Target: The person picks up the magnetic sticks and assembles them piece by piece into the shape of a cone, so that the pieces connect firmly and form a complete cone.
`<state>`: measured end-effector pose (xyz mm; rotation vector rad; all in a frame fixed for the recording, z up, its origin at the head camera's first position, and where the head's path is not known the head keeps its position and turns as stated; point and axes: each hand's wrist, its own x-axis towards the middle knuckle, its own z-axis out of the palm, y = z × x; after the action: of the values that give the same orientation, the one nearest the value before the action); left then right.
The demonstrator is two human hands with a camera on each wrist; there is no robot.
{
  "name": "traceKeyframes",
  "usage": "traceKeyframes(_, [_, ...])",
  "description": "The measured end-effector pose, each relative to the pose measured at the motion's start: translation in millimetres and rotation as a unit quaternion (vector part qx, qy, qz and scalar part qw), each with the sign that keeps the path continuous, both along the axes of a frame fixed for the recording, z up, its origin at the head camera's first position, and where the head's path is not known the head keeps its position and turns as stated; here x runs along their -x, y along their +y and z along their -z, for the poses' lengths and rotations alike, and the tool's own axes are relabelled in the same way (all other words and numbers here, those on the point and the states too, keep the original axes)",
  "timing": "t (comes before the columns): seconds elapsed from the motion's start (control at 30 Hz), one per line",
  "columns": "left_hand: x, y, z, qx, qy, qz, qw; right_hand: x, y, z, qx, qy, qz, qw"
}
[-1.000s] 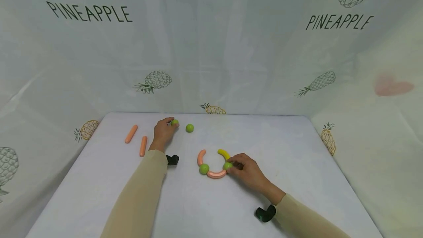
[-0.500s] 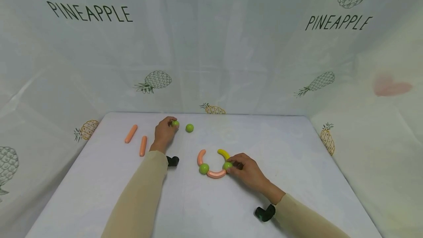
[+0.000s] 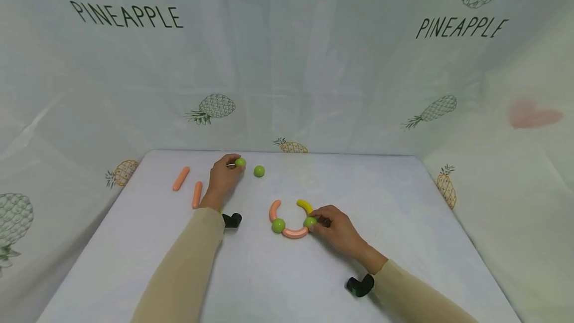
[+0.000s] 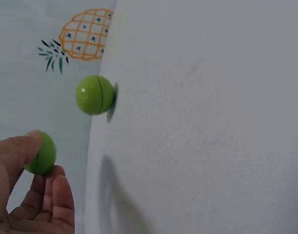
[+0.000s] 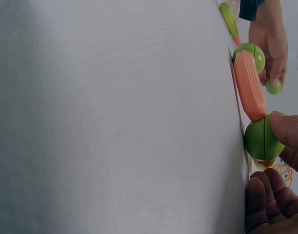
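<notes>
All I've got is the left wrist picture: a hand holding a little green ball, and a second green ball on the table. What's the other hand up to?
Observer: The right hand pinches a third green ball.
Visitor: Oh! Is that ball on its own, or is something against it?
Observer: The right wrist view shows a ridged, curved orange piece touching it.
Visitor: And what's off to the left of the hand I can see?
Observer: To the left of the left hand, a straight orange stick lies on the table, with a similar stick near it.
</notes>
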<state>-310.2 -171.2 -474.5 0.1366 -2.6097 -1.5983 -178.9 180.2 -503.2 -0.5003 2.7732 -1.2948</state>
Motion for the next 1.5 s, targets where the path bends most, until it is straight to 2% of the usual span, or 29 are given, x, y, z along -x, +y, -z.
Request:
traceKeyframes(0.2, [-10.0, 13.1, -7.9, 0.005, 0.02, 0.032, 0.9993, 0.2, -1, -2.1, -0.007, -0.006, 0.007, 0.9999])
traceKeyframes(0.4, [-24.8, 40.3, -10.8, 0.009, 0.026, 0.068, 0.9973, 0.2, -1, -1.7, -0.004, 0.008, 0.001, 1.0])
traceKeyframes(0.6, [-44.5, 66.8, -7.1, 0.04, 0.01, 0.117, 0.9923, 0.8, -3, 0.4, -0.002, 0.005, 0.006, 1.0])
traceKeyframes(0.8, [-56.7, 82.6, 5.6, 0.075, 0.0, 0.148, 0.9861, 0.3, -5, -2.0, -0.005, -0.003, 0.014, 0.9999])
traceKeyframes(1.13, [-62.6, 94.8, 22.5, 0.12, 0.008, 0.162, 0.9794, 0.0, -5, 0.1, -0.01, -0.008, 0.02, 0.9997])
traceKeyframes(1.33, [-66.9, 98.6, 25.3, 0.151, 0.024, 0.166, 0.9742, -1.3, -6, -1.2, -0.009, -0.004, 0.02, 0.9998])
traceKeyframes(1.5, [-69.4, 98.2, 26.1, 0.141, 0.024, 0.162, 0.9765, -2.0, -6, -1.6, -0.009, 0.0, 0.02, 0.9998])
